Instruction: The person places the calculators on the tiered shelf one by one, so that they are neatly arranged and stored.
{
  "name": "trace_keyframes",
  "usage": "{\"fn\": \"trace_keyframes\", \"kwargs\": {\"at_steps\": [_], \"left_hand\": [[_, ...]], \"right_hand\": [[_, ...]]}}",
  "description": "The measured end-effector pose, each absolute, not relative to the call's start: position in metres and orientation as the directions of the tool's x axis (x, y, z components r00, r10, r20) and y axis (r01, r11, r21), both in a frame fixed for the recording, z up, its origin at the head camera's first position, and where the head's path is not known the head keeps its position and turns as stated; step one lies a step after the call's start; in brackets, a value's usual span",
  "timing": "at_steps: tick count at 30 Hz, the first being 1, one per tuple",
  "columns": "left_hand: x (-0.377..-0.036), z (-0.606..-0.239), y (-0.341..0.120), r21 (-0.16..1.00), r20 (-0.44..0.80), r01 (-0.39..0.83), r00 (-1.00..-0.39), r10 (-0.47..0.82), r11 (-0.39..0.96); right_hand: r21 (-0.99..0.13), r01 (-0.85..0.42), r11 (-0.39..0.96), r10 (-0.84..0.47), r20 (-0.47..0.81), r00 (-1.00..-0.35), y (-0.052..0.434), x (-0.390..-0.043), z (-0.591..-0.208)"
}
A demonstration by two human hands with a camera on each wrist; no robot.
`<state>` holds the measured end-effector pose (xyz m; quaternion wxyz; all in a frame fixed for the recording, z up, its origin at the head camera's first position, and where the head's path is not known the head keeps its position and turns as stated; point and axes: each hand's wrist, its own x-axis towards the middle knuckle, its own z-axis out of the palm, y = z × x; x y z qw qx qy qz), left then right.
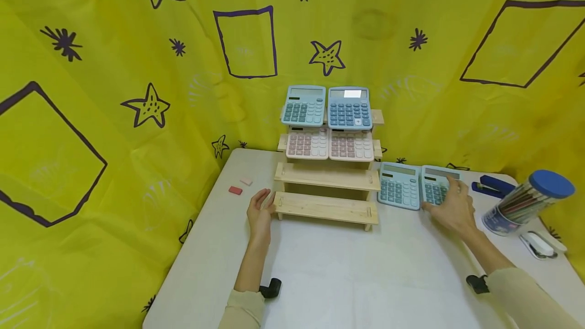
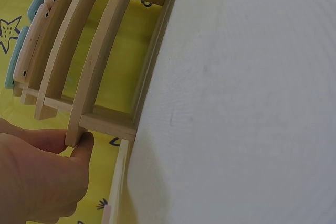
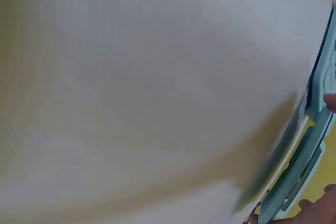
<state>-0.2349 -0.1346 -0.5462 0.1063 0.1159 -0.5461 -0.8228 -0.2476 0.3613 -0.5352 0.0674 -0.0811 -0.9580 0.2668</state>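
Wooden rack [image 1: 326, 207]: left hand [image 1: 260, 215] touching end | right hand [image 1: 452, 207] fingers on calculator [image 1: 434, 185]

Yellow cloth backdrop [image 1: 114, 65] is hanging behind and around the white table [image 1: 329, 278], printed with purple stars and rectangles, creasing in places. Even light is falling on the tabletop, with no hard shadows showing.
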Motion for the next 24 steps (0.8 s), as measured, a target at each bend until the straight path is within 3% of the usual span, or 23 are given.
{"fn": "trace_keyframes", "kwargs": {"at_steps": [9, 24], "left_hand": [[-0.236, -0.546, -0.135, 0.923, -0.075, 0.049, -0.95, -0.303, -0.382], [-0.234, -0.544, -0.135, 0.919, -0.076, 0.046, -0.954, -0.291, -0.391]], "right_hand": [[-0.571, 0.027, 0.821, 0.176, 0.207, -0.962, 0.336, -0.22, -0.51], [-0.561, -0.292, 0.774, -0.088, 0.362, -0.928, 0.25, -0.177, -0.46]]}}
